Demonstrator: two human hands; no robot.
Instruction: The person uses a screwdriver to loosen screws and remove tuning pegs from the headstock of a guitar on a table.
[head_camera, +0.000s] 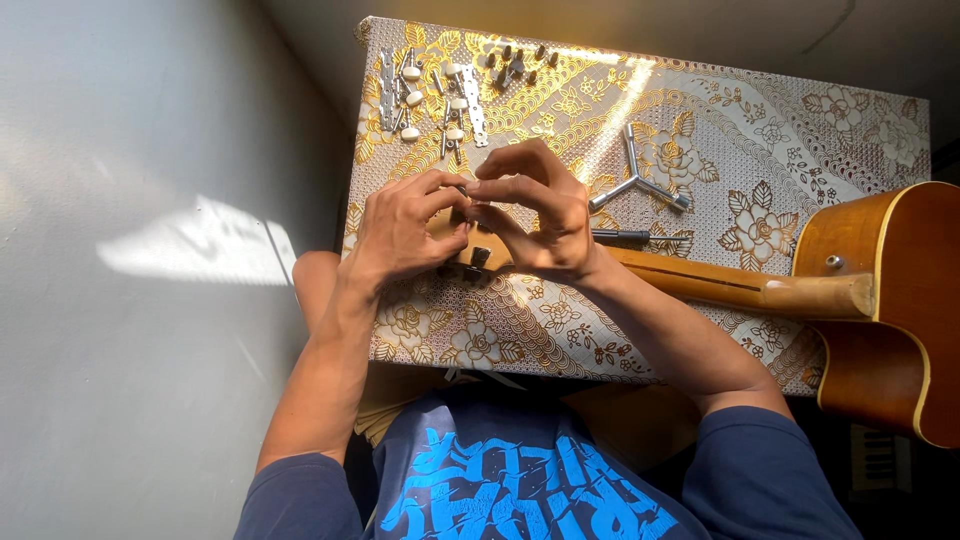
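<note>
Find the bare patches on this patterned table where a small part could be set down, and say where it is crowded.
Free: the table's far right, between the three-armed wrench and the guitar body; also the near edge below both hands. Crowded: the far left corner, covered with tuning pegs, and the middle, where the left hand and right hand meet over the guitar's headstock.

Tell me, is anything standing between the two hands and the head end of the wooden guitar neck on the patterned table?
Nothing visible does. The left hand and right hand already rest on the head end of the wooden guitar neck. The three-armed metal wrench and the white-knobbed metal tuning pegs lie apart, farther back on the table.
</note>
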